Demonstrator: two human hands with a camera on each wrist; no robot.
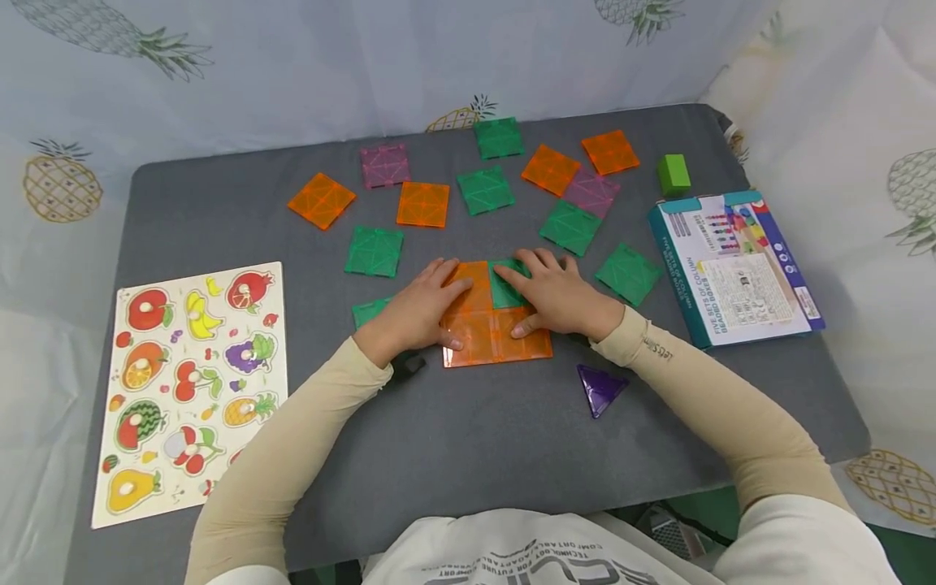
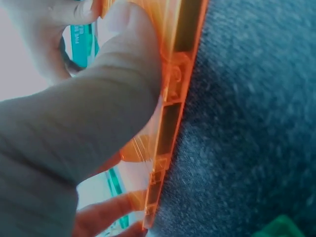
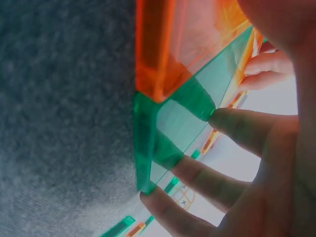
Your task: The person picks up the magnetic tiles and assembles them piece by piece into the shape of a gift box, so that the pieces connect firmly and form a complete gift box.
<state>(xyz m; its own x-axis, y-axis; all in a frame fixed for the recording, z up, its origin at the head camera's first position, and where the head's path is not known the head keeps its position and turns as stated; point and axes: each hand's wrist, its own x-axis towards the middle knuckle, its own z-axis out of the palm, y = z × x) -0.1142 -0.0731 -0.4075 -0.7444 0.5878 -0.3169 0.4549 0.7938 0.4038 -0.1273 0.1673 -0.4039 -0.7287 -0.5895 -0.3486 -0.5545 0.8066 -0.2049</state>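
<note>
Three translucent orange plastic square tiles [image 1: 475,345] and one translucent green plastic square tile [image 1: 506,294] are forming a larger flat square on the grey surface [image 1: 475,455], the green one occupying its far right corner. The left hand [image 1: 417,315] is spreading over the left side of this square, fingers extended and apart: its thumb is resting on the near left orange tile, while its other fingertips are reaching toward the far left corner. The right hand [image 1: 559,296] is likewise standing open, its thumb lying on the near right orange tile and its extended fingertips touching the far edge of the green tile. Neither hand is grasping anything. A green square tile [image 1: 369,312] is lying partly hidden behind the left hand, and a purple triangular tile [image 1: 601,390] is resting just beside the right forearm. Loose green, orange and magenta square tiles [image 1: 385,166] are lying beyond the hands. A wooden fruit puzzle board [image 1: 168,390] is occupying the left, and a teal-and-white cardboard box [image 1: 738,268] the right.
</note>
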